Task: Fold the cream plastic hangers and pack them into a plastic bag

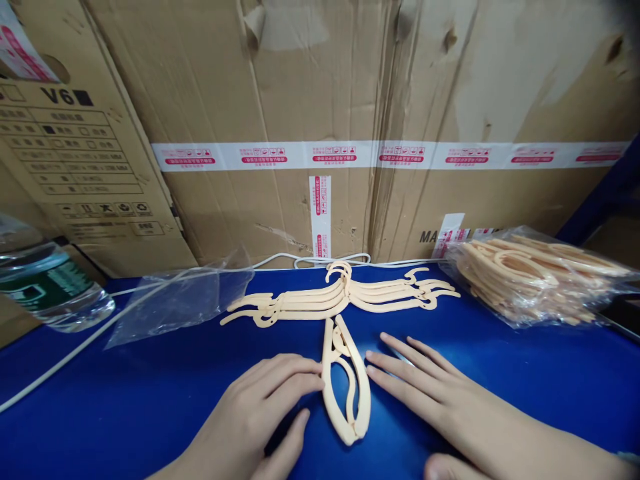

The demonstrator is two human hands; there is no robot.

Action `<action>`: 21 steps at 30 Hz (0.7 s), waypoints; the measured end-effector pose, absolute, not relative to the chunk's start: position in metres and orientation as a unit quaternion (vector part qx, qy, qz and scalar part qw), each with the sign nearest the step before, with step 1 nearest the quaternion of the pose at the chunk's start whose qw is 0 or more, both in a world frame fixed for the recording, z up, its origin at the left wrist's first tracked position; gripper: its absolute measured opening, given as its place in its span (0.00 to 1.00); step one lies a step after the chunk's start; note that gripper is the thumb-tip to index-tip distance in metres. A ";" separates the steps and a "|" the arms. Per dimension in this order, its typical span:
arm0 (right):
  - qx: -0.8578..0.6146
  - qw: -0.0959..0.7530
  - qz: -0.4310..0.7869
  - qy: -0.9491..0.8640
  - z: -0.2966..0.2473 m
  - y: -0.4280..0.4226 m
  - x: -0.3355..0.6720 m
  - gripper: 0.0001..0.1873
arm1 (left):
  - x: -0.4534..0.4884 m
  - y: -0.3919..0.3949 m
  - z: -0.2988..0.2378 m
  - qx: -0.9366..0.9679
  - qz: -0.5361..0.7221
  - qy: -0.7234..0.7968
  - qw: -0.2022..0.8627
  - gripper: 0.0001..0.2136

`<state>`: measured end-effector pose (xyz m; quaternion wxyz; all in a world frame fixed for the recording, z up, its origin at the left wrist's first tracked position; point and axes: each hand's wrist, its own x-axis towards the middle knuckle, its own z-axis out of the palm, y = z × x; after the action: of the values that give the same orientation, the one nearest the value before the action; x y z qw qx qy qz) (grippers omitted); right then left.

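Observation:
A folded cream plastic hanger (pixel 367 400) lies flat on the blue tabletop, its arms pressed together and its hook tucked between them. My left hand (pixel 255 407) rests at its left side, fingers bent loosely and fingertips touching the edge. On the other side, my right hand (pixel 440 393) lies with fingers stretched and spread, the fingertips close to the hanger's right edge. Neither hand grips it. Just beyond, several unfolded hangers (pixel 310 300) of the same kind lie stacked, arms spread out left and right with hooks pointing away from me.
A clear bag of folded hangers (pixel 530 273) sits at the right. At the left are a flat clear plastic bag (pixel 170 303), a water bottle (pixel 50 287) lying tilted, and a white cable (pixel 85 350). Large cardboard boxes (pixel 280 87) stand along the back.

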<state>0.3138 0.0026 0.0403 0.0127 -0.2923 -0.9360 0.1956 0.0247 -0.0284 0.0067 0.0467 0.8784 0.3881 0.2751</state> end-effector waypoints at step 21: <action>-0.309 0.136 0.040 -0.941 0.023 0.015 0.329 0.33 | 0.025 -0.030 0.008 0.833 0.317 0.443 0.093 0.10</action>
<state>0.3292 0.0148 0.0228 0.1360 -0.3086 -0.9406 0.0399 0.0248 -0.0300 0.0077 0.0932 0.8334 0.4430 0.3172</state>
